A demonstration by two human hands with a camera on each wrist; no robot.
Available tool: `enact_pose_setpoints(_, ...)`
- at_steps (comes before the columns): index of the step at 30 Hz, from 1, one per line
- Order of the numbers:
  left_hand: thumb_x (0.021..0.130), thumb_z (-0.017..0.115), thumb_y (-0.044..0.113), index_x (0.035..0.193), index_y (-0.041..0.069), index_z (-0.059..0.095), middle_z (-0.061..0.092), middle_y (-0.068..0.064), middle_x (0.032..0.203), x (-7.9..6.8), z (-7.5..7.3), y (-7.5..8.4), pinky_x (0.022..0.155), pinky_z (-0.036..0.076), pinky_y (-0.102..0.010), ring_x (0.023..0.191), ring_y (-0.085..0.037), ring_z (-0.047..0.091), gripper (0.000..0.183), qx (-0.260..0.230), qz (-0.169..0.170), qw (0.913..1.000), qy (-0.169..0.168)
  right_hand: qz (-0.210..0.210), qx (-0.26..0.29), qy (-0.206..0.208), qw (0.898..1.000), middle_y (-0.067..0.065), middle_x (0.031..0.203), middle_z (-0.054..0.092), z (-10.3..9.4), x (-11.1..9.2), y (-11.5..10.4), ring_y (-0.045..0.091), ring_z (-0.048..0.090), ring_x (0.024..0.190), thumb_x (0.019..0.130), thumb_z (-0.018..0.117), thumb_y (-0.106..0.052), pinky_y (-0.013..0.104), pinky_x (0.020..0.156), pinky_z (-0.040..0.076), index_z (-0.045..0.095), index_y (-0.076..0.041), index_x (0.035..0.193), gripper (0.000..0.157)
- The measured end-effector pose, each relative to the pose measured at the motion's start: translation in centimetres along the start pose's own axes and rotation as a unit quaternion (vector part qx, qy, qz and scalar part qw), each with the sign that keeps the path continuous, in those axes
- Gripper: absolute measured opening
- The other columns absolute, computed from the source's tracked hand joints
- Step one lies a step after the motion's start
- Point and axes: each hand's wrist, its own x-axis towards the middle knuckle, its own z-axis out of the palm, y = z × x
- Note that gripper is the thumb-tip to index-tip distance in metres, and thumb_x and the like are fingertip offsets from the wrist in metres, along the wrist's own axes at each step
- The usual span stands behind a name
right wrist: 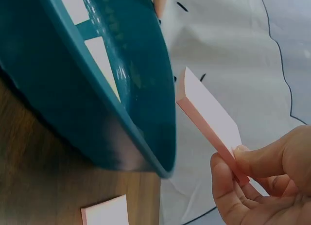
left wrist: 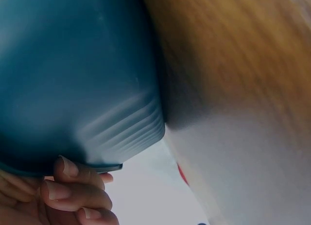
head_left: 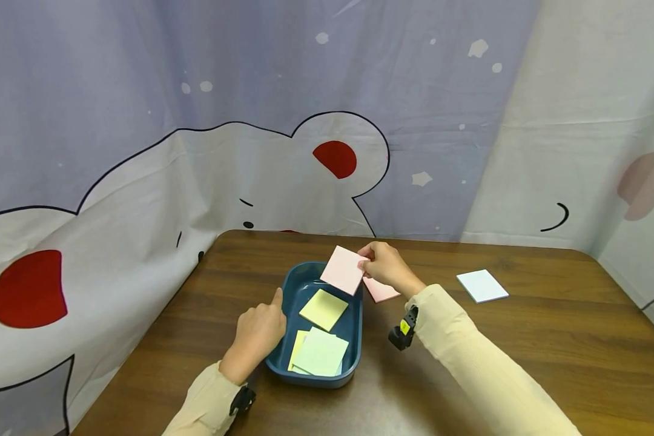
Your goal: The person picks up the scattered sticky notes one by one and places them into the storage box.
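Observation:
My right hand (head_left: pixel 386 264) pinches a pink sticky note pad (head_left: pixel 342 270) by one edge, thumb on one face and fingers on the other. It is held up over the far right part of a blue plastic bin (head_left: pixel 320 381). At the bin's left rim is my left hand (head_left: pixel 258 333), its index finger lying along the edge; in the left wrist view the other fingers (left wrist: pixel 80 193) curl at the rim from outside. Inside the bin lie a yellow pad (head_left: pixel 324 309) and, nearer me, a pale green pad (head_left: pixel 323 352) overlapping others.
Another pink pad (head_left: pixel 380 292) lies on the wooden table (head_left: pixel 425 387) just right of the bin, partly behind my right hand. Farther right is a white pad (head_left: pixel 482 286). A printed curtain (head_left: pixel 430 91) hangs behind the table's far edge.

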Motion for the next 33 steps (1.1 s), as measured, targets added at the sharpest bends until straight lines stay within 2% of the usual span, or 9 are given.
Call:
enact_pose_setpoints(8, 0.085, 0.051, 0.017, 0.134, 0.002, 0.043, 0.037, -0.001, 0.041, 0.1, -0.1, 0.0, 0.035, 0.022, -0.025, 0.036, -0.014, 0.031, 0.051, -0.001, -0.004, 1.0, 0.001, 0.017, -0.004, -0.02, 1.0, 0.014, 0.088, 0.058, 2.0, 0.6, -1.3, 0.019, 0.057, 0.067, 0.083, 0.057, -0.001, 0.025, 0.058, 0.049, 0.058, 0.005, 0.103, 0.021)
enact_pose_setpoints(14, 0.086, 0.052, 0.018, 0.134, 0.002, 0.042, 0.037, -0.001, 0.042, 0.1, -0.1, 0.0, 0.035, 0.024, -0.027, 0.037, -0.015, 0.033, 0.052, -0.004, -0.008, 1.0, -0.002, 0.031, -0.026, -0.044, 0.998, 0.015, 0.091, 0.06, 3.4, 1.2, -1.9, 0.019, 0.06, 0.067, 0.082, 0.059, 0.001, 0.029, 0.062, 0.052, 0.06, 0.006, 0.102, 0.02)
enact_pose_setpoints(21, 0.086, 0.052, 0.018, 0.134, 0.003, 0.042, 0.038, -0.002, 0.042, 0.1, -0.1, 0.0, 0.036, 0.026, -0.028, 0.037, -0.016, 0.036, 0.052, -0.006, -0.01, 0.9999, -0.004, 0.024, -0.051, -0.072, 0.996, 0.016, 0.093, 0.062, 4.4, 1.6, -2.3, 0.018, 0.062, 0.063, 0.081, 0.059, 0.002, 0.025, 0.056, 0.05, 0.063, 0.006, 0.098, 0.018)
enact_pose_setpoints(33, 0.085, 0.053, 0.018, 0.134, 0.003, 0.043, 0.038, -0.002, 0.043, 0.2, 0.1, -0.1, 0.036, 0.027, -0.028, 0.037, -0.016, 0.036, 0.052, -0.007, -0.01, 0.9999, -0.002, 0.015, -0.09, -0.1, 0.991, 0.012, 0.08, 0.065, 6.4, 1.9, -2.0, 0.019, 0.061, 0.059, 0.077, 0.056, 0.007, 0.023, 0.051, 0.048, 0.068, 0.005, 0.085, 0.015)
